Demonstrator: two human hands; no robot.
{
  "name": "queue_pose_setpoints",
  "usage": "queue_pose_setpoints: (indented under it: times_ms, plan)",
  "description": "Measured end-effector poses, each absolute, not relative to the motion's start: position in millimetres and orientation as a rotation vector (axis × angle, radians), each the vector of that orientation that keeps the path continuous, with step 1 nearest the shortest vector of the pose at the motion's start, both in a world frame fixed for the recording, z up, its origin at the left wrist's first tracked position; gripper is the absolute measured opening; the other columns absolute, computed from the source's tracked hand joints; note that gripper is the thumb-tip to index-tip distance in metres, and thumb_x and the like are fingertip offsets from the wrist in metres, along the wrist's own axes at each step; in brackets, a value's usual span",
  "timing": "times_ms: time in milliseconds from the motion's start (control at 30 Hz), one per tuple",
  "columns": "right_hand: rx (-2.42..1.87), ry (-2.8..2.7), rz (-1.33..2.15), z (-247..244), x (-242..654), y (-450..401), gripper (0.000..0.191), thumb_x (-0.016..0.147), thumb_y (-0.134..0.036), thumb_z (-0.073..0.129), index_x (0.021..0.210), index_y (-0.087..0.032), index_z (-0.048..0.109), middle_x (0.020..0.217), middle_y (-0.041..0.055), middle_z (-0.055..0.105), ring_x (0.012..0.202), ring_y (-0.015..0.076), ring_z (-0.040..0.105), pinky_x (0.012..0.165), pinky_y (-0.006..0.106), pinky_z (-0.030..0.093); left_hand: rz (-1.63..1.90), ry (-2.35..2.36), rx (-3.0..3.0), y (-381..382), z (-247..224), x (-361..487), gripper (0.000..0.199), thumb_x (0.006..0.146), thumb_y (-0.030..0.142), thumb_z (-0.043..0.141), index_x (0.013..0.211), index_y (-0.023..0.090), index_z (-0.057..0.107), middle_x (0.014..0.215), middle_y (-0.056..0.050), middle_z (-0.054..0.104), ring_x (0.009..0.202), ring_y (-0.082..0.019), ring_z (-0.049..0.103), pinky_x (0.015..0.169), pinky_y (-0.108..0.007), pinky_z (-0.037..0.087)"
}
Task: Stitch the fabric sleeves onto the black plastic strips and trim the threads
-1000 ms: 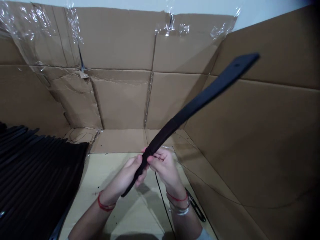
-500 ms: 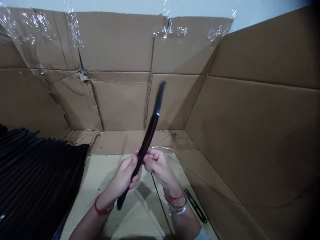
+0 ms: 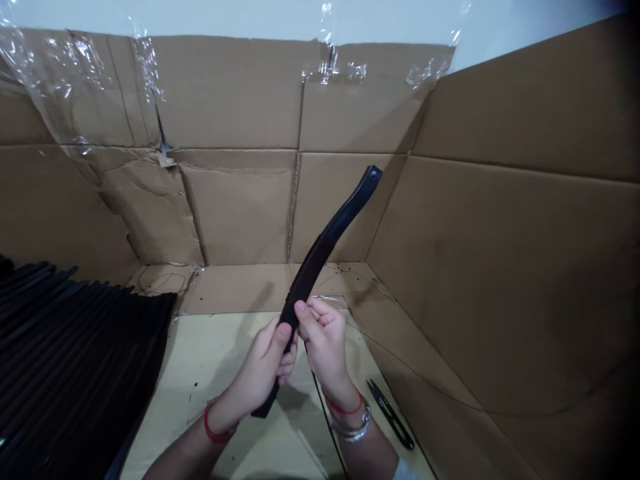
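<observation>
A long, dark, gently curved strip (image 3: 320,250) with a small hole near its upper end is held up at a slant over the table. My left hand (image 3: 267,363) wraps round its lower part, thumb along the face. My right hand (image 3: 320,333) pinches its edge just above, thumb on the strip. A thin black cord (image 3: 325,407) runs down from beneath my right hand; its upper end is hidden there. Beside my right wrist lie black thread snips (image 3: 390,413), untouched.
Many similar dark strips (image 3: 80,360) are piled at the left. Taped cardboard walls (image 3: 240,207) stand behind and at the right. A thin wire (image 3: 425,377) loops along the right side. Small black specks dot the pale tabletop (image 3: 215,340).
The strip has turned from edge-on to show its broad face, and its upper end has swung to the right. Both hands have shifted slightly right, still on it.
</observation>
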State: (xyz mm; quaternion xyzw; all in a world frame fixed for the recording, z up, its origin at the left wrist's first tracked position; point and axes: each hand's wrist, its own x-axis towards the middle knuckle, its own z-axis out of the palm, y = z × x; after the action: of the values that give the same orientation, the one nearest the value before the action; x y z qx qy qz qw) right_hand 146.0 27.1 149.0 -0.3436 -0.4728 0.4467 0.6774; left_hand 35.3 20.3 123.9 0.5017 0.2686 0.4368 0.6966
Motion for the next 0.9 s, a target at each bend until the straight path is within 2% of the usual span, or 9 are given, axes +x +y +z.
queue_pose_setpoints:
  times_ms: [133, 300, 367, 433, 500, 600, 700, 800, 900]
  plan:
    - [-0.734, -1.060, 0.982, 151.9, 150.8, 25.8, 0.036, 0.077, -0.044, 0.073, 0.062, -0.016, 0.056, 0.045, -0.0071, 0.041, 0.036, 0.0043, 0.029, 0.034, 0.018, 0.023, 0.905, 0.559, 1.134, 15.3, 123.7, 35.1, 0.046, 0.085, 0.064, 0.047, 0.083, 0.018, 0.044, 0.053, 0.010, 0.034, 0.039, -0.003, 0.027, 0.037, -0.014, 0.026]
    - [-0.816, -1.252, 1.081, 156.6, 144.4, 16.5, 0.036, 0.079, -0.048, 0.069, 0.065, -0.017, 0.058, 0.045, -0.0018, 0.053, 0.037, 0.0107, 0.050, 0.035, 0.020, 0.035, 0.720, 0.473, 1.033, 27.5, 128.9, 8.1, 0.050, 0.084, 0.064, 0.045, 0.080, 0.015, 0.050, 0.055, 0.003, 0.044, 0.048, -0.009, 0.044, 0.049, -0.021, 0.039]
    - [-0.835, -1.305, 1.116, 155.4, 139.5, 16.3, 0.038, 0.078, -0.049, 0.069, 0.061, -0.017, 0.057, 0.044, -0.0012, 0.055, 0.037, 0.0116, 0.051, 0.034, 0.020, 0.036, 0.733, 0.479, 0.967, 30.7, 131.1, 3.5, 0.053, 0.080, 0.067, 0.048, 0.073, 0.014, 0.050, 0.052, 0.004, 0.039, 0.046, -0.007, 0.038, 0.046, -0.019, 0.033]
    - [-0.829, -1.333, 1.082, 153.4, 137.0, 17.9, 0.039, 0.076, -0.049, 0.071, 0.059, -0.017, 0.058, 0.047, 0.0003, 0.058, 0.039, 0.0116, 0.053, 0.036, 0.020, 0.038, 0.780, 0.510, 0.931, 31.0, 131.3, 5.1, 0.053, 0.077, 0.067, 0.054, 0.068, 0.015, 0.047, 0.048, 0.009, 0.028, 0.041, -0.003, 0.023, 0.041, -0.016, 0.019]
    - [-0.809, -1.351, 1.092, 151.8, 137.2, 19.2, 0.036, 0.074, -0.048, 0.073, 0.062, -0.016, 0.063, 0.050, 0.0017, 0.061, 0.043, 0.0124, 0.056, 0.039, 0.021, 0.041, 0.803, 0.495, 0.915, 29.5, 129.3, 10.4, 0.057, 0.075, 0.072, 0.054, 0.064, 0.018, 0.042, 0.046, 0.011, 0.018, 0.039, -0.002, 0.012, 0.040, -0.017, 0.010]
    - [-0.809, -1.328, 1.135, 151.3, 138.0, 17.8, 0.034, 0.073, -0.048, 0.075, 0.070, -0.015, 0.066, 0.052, 0.0021, 0.062, 0.043, 0.0135, 0.057, 0.039, 0.021, 0.043, 0.784, 0.448, 0.910, 27.6, 125.9, 16.9, 0.061, 0.073, 0.078, 0.049, 0.062, 0.019, 0.038, 0.045, 0.012, 0.015, 0.037, -0.002, 0.010, 0.038, -0.017, 0.010]
    - [-0.851, -1.274, 1.032, 152.5, 136.4, 16.5, 0.034, 0.077, -0.047, 0.071, 0.066, -0.016, 0.063, 0.048, 0.0005, 0.058, 0.040, 0.0115, 0.053, 0.037, 0.020, 0.039, 0.766, 0.470, 0.914, 28.3, 127.1, 16.2, 0.063, 0.073, 0.080, 0.046, 0.065, 0.017, 0.044, 0.045, 0.011, 0.022, 0.038, -0.002, 0.018, 0.038, -0.016, 0.016]
    - [-0.888, -1.202, 0.894, 154.5, 137.5, 19.8, 0.036, 0.079, -0.045, 0.069, 0.060, -0.016, 0.059, 0.046, -0.0016, 0.052, 0.041, 0.0102, 0.049, 0.038, 0.020, 0.035, 0.871, 0.563, 1.043, 27.7, 133.3, 12.4, 0.059, 0.078, 0.072, 0.049, 0.079, 0.014, 0.052, 0.053, 0.005, 0.043, 0.043, -0.004, 0.037, 0.043, -0.017, 0.031]
    - [-0.836, -1.233, 0.997, 155.3, 143.1, 25.0, 0.032, 0.077, -0.045, 0.071, 0.070, -0.015, 0.065, 0.052, -0.0005, 0.056, 0.044, 0.0087, 0.045, 0.040, 0.019, 0.032, 0.988, 0.647, 1.085, 22.4, 140.2, 10.5, 0.046, 0.086, 0.059, 0.051, 0.087, 0.014, 0.053, 0.058, 0.004, 0.050, 0.041, -0.004, 0.041, 0.041, -0.016, 0.031]
